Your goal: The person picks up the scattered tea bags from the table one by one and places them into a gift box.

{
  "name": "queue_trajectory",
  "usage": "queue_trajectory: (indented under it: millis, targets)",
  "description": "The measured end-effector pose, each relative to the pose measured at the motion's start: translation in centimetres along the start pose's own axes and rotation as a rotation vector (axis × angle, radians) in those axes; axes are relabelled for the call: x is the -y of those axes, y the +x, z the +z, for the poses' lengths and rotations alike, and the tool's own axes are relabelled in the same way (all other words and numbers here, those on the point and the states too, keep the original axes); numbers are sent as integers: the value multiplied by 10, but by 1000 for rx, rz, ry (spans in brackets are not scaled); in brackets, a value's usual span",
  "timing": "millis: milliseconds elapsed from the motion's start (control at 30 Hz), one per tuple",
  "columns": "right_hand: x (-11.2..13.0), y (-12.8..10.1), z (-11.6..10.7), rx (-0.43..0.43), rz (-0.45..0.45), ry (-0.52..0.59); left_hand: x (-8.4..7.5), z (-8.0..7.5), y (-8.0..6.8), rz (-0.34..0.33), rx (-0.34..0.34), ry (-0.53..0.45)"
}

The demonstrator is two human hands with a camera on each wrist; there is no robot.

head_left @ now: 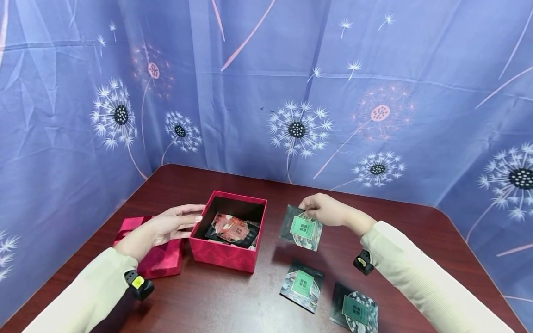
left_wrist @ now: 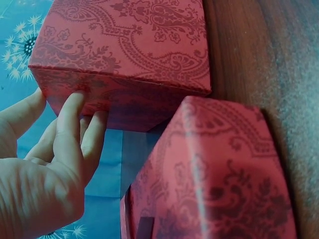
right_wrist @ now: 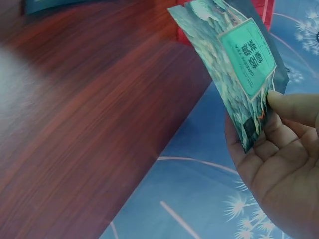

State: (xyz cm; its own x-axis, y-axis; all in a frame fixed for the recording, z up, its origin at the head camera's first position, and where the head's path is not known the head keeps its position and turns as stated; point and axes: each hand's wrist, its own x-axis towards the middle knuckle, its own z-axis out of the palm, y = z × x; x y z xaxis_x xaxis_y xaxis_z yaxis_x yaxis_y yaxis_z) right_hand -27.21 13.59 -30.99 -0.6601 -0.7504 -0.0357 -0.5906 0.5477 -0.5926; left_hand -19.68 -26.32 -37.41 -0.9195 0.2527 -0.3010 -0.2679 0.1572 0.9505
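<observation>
An open red box (head_left: pixel 228 252) (left_wrist: pixel 124 55) stands on the dark wooden table (head_left: pixel 233 300), with several red-labelled packets (head_left: pixel 233 230) inside. My left hand (head_left: pixel 175 224) (left_wrist: pixel 60 149) rests with straight fingers against the box's left wall. My right hand (head_left: pixel 326 209) (right_wrist: pixel 279 149) pinches a dark packet with a green label (head_left: pixel 301 227) (right_wrist: pixel 239 59) by its top edge, holding it in the air just right of the box. Two more green-labelled packets (head_left: pixel 302 284) (head_left: pixel 355 312) lie flat near the table's front.
The red box lid (head_left: pixel 160 256) (left_wrist: pixel 219 179) lies on the table left of the box, under my left forearm. A blue dandelion-patterned cloth (head_left: pixel 291 92) walls in the table at the back and both sides.
</observation>
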Motion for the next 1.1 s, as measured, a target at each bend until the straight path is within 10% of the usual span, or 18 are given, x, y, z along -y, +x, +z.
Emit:
queue_trajectory:
  millis: [1100]
  targets:
    - [84,78,6,-102,-116,-18,0,-1,1,-9,4,13]
